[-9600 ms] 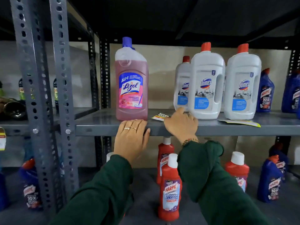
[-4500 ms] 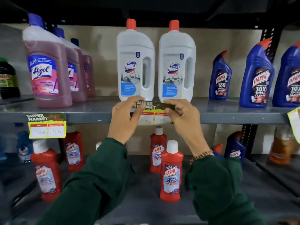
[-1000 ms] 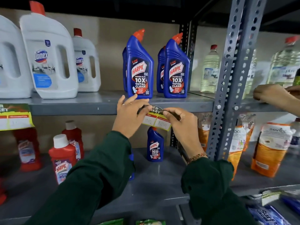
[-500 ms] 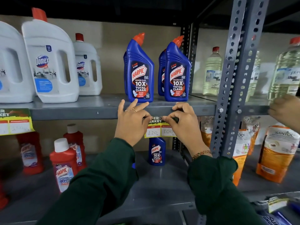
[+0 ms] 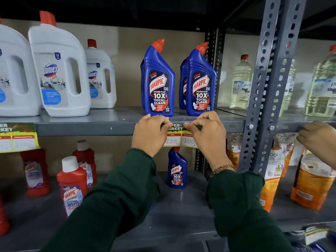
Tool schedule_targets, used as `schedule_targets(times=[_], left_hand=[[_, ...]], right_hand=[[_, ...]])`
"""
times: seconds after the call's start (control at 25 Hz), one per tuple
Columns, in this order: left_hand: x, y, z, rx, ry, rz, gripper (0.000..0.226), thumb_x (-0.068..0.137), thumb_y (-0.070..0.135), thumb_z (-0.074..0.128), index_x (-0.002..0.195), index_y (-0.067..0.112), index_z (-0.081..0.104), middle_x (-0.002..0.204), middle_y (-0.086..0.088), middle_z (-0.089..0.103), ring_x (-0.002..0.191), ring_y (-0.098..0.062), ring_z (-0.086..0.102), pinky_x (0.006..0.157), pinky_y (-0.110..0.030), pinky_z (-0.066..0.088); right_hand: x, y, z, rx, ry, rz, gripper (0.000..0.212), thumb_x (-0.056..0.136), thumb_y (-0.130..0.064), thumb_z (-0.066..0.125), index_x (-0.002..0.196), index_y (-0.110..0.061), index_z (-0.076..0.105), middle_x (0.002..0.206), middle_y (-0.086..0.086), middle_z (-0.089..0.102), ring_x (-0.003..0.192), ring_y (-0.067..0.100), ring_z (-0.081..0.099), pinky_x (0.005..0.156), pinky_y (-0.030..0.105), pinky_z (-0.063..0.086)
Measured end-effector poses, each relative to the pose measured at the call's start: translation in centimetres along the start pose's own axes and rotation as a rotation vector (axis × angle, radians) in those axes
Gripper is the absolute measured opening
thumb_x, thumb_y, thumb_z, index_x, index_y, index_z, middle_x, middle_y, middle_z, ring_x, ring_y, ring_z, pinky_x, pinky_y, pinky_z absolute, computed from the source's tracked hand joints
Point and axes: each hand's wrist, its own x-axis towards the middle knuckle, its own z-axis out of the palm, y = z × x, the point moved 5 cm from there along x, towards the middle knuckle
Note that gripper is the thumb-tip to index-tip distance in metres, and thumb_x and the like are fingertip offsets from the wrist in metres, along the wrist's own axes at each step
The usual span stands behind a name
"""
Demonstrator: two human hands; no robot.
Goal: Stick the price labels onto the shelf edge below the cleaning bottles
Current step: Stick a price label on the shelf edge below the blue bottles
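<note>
A yellow and green price label (image 5: 179,137) lies flat against the grey shelf edge (image 5: 87,128), right below the two front blue Harpic bottles (image 5: 159,80). My left hand (image 5: 150,134) pinches its upper left corner, fingers curled. My right hand (image 5: 206,133) pinches its upper right part and covers that end. The handwritten prices 120 and 100 show between my hands. A second label (image 5: 18,137) is stuck on the same edge at far left, under the white Domex bottles (image 5: 58,70).
A perforated grey upright (image 5: 263,99) stands just right of my right hand. Another person's hand (image 5: 318,140) rests on the shelf edge at far right. Red Harpic bottles (image 5: 71,184) and a small blue one (image 5: 177,170) stand on the lower shelf; orange pouches (image 5: 312,180) sit to the right.
The label went from tilted and loose to flat on the shelf edge. Both hands rose slightly and curled onto its top corners. The other person's hand dropped to the shelf edge.
</note>
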Motion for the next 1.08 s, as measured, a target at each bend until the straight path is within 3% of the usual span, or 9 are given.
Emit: schedule_targets(times=[0.16, 0.24, 0.32, 0.44, 0.52, 0.6, 0.84, 1.08], left_hand=[[0.3, -0.6, 0.6, 0.032, 0.007, -0.006, 0.013, 0.084, 0.021, 0.066, 0.082, 0.008, 0.065, 0.089, -0.006, 0.072, 0.084, -0.024, 0.060, 0.068, -0.035, 0.047], [0.2, -0.7, 0.8, -0.006, 0.014, 0.015, 0.011, 0.083, 0.018, 0.068, 0.084, 0.008, 0.063, 0.085, -0.007, 0.072, 0.081, -0.026, 0.061, 0.071, -0.041, 0.050], [0.1, -0.8, 1.1, -0.028, 0.028, 0.011, 0.013, 0.083, 0.017, 0.067, 0.094, 0.011, 0.063, 0.087, -0.007, 0.072, 0.083, -0.026, 0.062, 0.080, -0.047, 0.048], [-0.2, -0.4, 1.8, 0.106, 0.059, 0.005, 0.030, 0.091, 0.032, 0.047, 0.107, 0.013, 0.064, 0.096, -0.005, 0.072, 0.095, -0.023, 0.060, 0.094, -0.036, 0.028], [-0.3, 0.0, 2.3, 0.225, 0.075, 0.014, 0.047, 0.091, 0.045, 0.035, 0.105, 0.012, 0.066, 0.098, -0.006, 0.072, 0.097, -0.025, 0.060, 0.092, -0.035, 0.025], [-0.5, 0.0, 2.7, 0.285, 0.108, 0.041, 0.049, 0.088, 0.050, 0.040, 0.103, 0.010, 0.066, 0.097, -0.009, 0.072, 0.095, -0.029, 0.061, 0.090, -0.038, 0.027], [-0.8, -0.6, 1.2, 0.169, 0.210, 0.081, 0.029, 0.090, 0.032, 0.047, 0.085, 0.012, 0.067, 0.076, -0.005, 0.072, 0.077, -0.025, 0.062, 0.084, -0.033, 0.032], [-0.7, -1.4, 0.5, 0.110, 0.162, 0.081, 0.031, 0.090, 0.028, 0.041, 0.093, 0.006, 0.064, 0.074, -0.009, 0.071, 0.070, -0.026, 0.063, 0.082, -0.032, 0.037]], right_hand=[[0.2, 0.2, 0.4, 0.024, 0.016, 0.019, 0.021, 0.078, -0.030, 0.070, 0.081, -0.009, 0.070, 0.093, 0.007, 0.054, 0.088, 0.018, 0.052, 0.068, 0.026, 0.037], [0.2, 0.3, 0.5, 0.066, 0.035, 0.037, 0.024, 0.076, -0.031, 0.072, 0.088, -0.010, 0.067, 0.099, 0.007, 0.054, 0.096, 0.018, 0.052, 0.074, 0.029, 0.043], [0.1, 0.8, 0.5, 0.110, 0.036, 0.058, 0.038, 0.075, -0.033, 0.073, 0.104, -0.012, 0.059, 0.112, 0.009, 0.055, 0.110, 0.021, 0.047, 0.091, 0.038, 0.046], [0.1, 1.5, 0.8, 0.081, 0.005, 0.071, 0.053, 0.077, -0.047, 0.066, 0.115, -0.013, 0.052, 0.121, 0.007, 0.059, 0.120, 0.023, 0.043, 0.113, 0.041, 0.020], [-0.1, 1.6, 1.0, 0.035, 0.026, 0.068, 0.058, 0.075, -0.056, 0.061, 0.114, -0.013, 0.053, 0.115, 0.005, 0.063, 0.118, 0.021, 0.045, 0.113, 0.038, 0.014], [-0.1, 1.7, 1.0, 0.055, 0.059, 0.094, 0.057, 0.073, -0.057, 0.062, 0.110, -0.013, 0.054, 0.110, 0.003, 0.064, 0.115, 0.019, 0.044, 0.113, 0.039, 0.017], [-0.4, 2.3, 0.6, 0.215, 0.119, 0.090, 0.029, 0.079, -0.034, 0.068, 0.092, -0.012, 0.055, 0.093, -0.007, 0.049, 0.101, 0.008, 0.036, 0.103, 0.053, 0.035], [-0.4, 2.5, 0.4, 0.241, 0.113, 0.011, 0.009, 0.087, -0.016, 0.060, 0.086, -0.008, 0.055, 0.087, 0.002, 0.063, 0.092, 0.013, 0.044, 0.100, 0.052, 0.038]])
